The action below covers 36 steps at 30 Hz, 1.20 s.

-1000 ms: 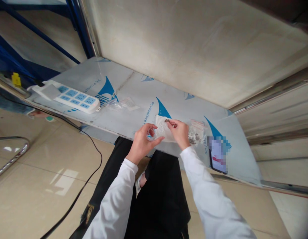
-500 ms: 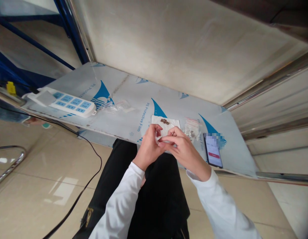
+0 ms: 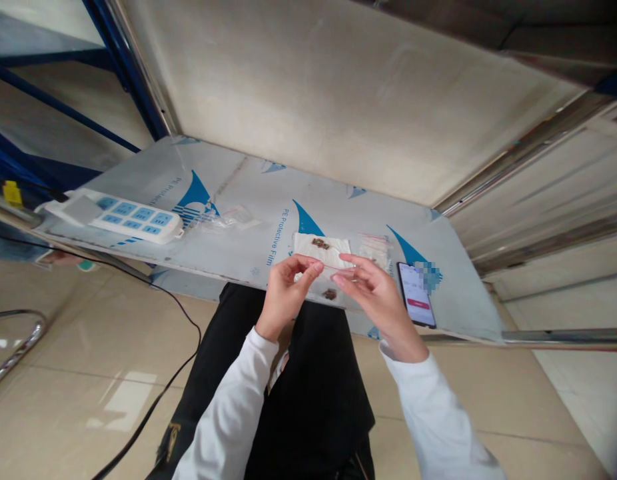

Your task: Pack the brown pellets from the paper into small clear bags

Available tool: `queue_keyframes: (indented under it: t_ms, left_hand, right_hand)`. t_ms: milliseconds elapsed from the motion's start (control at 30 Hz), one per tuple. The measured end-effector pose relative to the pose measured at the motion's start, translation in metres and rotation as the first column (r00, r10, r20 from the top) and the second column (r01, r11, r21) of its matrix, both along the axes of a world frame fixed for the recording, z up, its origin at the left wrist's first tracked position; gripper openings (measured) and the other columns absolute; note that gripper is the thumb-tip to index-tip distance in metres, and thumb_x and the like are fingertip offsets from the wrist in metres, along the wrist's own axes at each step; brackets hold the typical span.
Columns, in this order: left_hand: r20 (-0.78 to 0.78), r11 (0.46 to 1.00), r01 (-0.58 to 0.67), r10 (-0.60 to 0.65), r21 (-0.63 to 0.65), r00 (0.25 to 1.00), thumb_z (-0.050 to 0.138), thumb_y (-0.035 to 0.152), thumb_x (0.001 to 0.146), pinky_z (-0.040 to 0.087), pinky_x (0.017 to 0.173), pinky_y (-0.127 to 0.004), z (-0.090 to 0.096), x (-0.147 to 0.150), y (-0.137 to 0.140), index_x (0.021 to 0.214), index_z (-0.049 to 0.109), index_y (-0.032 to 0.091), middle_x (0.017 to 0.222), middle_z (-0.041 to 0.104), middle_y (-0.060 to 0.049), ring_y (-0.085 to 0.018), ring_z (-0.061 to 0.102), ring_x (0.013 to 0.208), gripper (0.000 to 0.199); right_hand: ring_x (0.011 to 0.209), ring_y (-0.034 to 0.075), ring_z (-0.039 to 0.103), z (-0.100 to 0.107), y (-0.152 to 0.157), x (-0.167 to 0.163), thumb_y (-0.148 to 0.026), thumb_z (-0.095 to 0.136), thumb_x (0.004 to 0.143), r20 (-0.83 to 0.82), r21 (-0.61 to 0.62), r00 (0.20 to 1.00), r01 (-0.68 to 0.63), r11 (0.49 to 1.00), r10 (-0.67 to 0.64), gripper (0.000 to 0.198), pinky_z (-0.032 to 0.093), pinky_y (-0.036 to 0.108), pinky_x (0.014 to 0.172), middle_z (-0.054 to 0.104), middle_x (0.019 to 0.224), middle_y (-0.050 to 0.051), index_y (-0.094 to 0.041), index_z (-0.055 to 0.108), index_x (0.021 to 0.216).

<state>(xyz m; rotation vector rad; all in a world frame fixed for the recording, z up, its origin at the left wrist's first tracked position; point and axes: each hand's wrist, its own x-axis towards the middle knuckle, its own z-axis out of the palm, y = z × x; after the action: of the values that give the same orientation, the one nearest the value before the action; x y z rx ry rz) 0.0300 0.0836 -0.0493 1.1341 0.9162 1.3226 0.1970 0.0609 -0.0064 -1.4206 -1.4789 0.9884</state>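
Note:
Over the front edge of the bench, my left hand (image 3: 287, 290) pinches one end of a small clear zip bag (image 3: 330, 268) between thumb and fingers. Its thin red line stretches across to my right hand (image 3: 369, 287), whose thumb and fingers are closed on the other end. Behind the hands lies a white tissue (image 3: 341, 245) with a little pile of brown pieces (image 3: 320, 244) on it. A second brown clump (image 3: 330, 293) shows below the bag, near the bench edge. Whether anything is inside the bag is too small to tell.
More clear zip bags (image 3: 376, 248) lie right of the tissue, beside a phone (image 3: 416, 297) with its screen lit. At left are a white power strip (image 3: 133, 217) and crumpled clear plastic (image 3: 231, 219) on the film-covered bench (image 3: 248, 180). A black cable (image 3: 186, 313) hangs down to the floor.
My hands have moved apart from being bunched together, and the bag's red line now shows between them. The brown clump near the edge has come into view. The whole view has shifted slightly.

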Motion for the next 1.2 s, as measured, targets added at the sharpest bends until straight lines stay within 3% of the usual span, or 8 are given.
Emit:
queue_keyframes:
  t_ms: [100,200,333,567,800,933,1033,1200]
  left_hand:
    - [-0.025,0.998,-0.056,0.056,0.001,0.998,0.071,0.034,0.078,0.045,0.071,-0.026,0.001,0.004,-0.002,0.077,0.067,0.015,0.074,0.068,-0.004,-0.014,0.060,0.071,0.019]
    - [-0.059,0.999,-0.051,0.051,0.010,0.997,0.071,0.033,0.077,0.047,0.072,-0.026,0.004,0.003,-0.005,0.076,0.069,0.014,0.075,0.070,-0.005,-0.014,0.061,0.071,0.019]
    - [-0.008,0.999,0.044,-0.044,-0.025,0.999,0.071,0.034,0.078,0.048,0.074,-0.026,0.005,-0.002,-0.005,0.082,0.070,0.015,0.083,0.071,-0.006,-0.015,0.063,0.077,0.019]
    - [0.016,0.999,-0.034,0.033,0.028,0.999,0.072,0.031,0.077,0.047,0.072,-0.025,0.003,-0.001,-0.004,0.075,0.069,0.015,0.076,0.070,-0.004,-0.014,0.060,0.072,0.016]
    - [-0.026,0.997,0.079,-0.079,0.018,0.997,0.070,0.031,0.078,0.048,0.076,-0.027,0.010,-0.004,-0.006,0.082,0.071,0.016,0.084,0.072,-0.006,-0.016,0.063,0.079,0.016]
    - [-0.076,0.998,0.030,-0.026,0.051,0.997,0.071,0.032,0.078,0.048,0.074,-0.028,0.008,-0.003,-0.006,0.078,0.071,0.015,0.078,0.072,-0.007,-0.017,0.063,0.075,0.017]
    - [-0.103,0.998,0.012,-0.006,0.061,0.995,0.070,0.033,0.079,0.048,0.072,-0.027,0.006,0.000,-0.007,0.077,0.070,0.014,0.077,0.071,-0.006,-0.016,0.062,0.074,0.019]
    - [-0.066,0.992,0.123,-0.121,0.020,0.990,0.069,0.034,0.079,0.049,0.071,-0.026,0.008,0.000,-0.007,0.083,0.072,0.014,0.080,0.073,-0.007,-0.016,0.064,0.075,0.020]
  right_hand:
    - [0.080,0.017,0.069,-0.012,-0.002,-0.008,-0.039,0.072,0.077,-0.149,-0.066,0.988,0.026,0.998,-0.035,0.027,0.053,0.027,0.073,0.074,0.085,0.004,-0.019,0.069,0.096]
    - [0.077,0.017,0.068,-0.018,-0.003,-0.012,-0.038,0.070,0.080,-0.185,-0.013,0.979,0.082,0.997,-0.083,0.020,0.052,0.027,0.074,0.073,0.079,0.004,-0.018,0.071,0.083]
    - [0.074,0.017,0.068,-0.014,-0.003,-0.014,-0.038,0.071,0.079,-0.152,0.028,0.983,0.108,0.994,-0.102,0.020,0.051,0.028,0.073,0.073,0.078,0.003,-0.019,0.071,0.084]
    - [0.080,0.016,0.068,-0.007,-0.003,-0.022,-0.036,0.075,0.075,-0.271,-0.055,0.956,0.100,0.993,-0.111,0.023,0.051,0.026,0.073,0.074,0.086,0.004,-0.020,0.071,0.089]
    - [0.080,0.016,0.067,-0.012,-0.006,-0.021,-0.033,0.075,0.075,-0.265,-0.009,0.962,0.069,0.998,-0.069,0.015,0.051,0.027,0.075,0.074,0.084,0.003,-0.020,0.073,0.083]
    - [0.077,0.015,0.067,-0.014,-0.008,-0.023,-0.035,0.073,0.077,-0.354,-0.070,0.931,0.071,0.995,-0.091,0.017,0.052,0.027,0.075,0.074,0.081,0.003,-0.019,0.072,0.084]
    - [0.069,0.013,0.065,-0.017,-0.010,-0.025,-0.034,0.074,0.077,-0.404,-0.078,0.900,0.142,0.987,-0.162,0.016,0.052,0.025,0.069,0.073,0.076,0.002,-0.019,0.071,0.079]
    - [0.065,0.012,0.063,-0.017,-0.015,-0.023,-0.032,0.076,0.075,-0.352,-0.023,0.921,0.170,0.985,-0.167,0.014,0.051,0.024,0.065,0.071,0.072,0.000,-0.020,0.069,0.074]
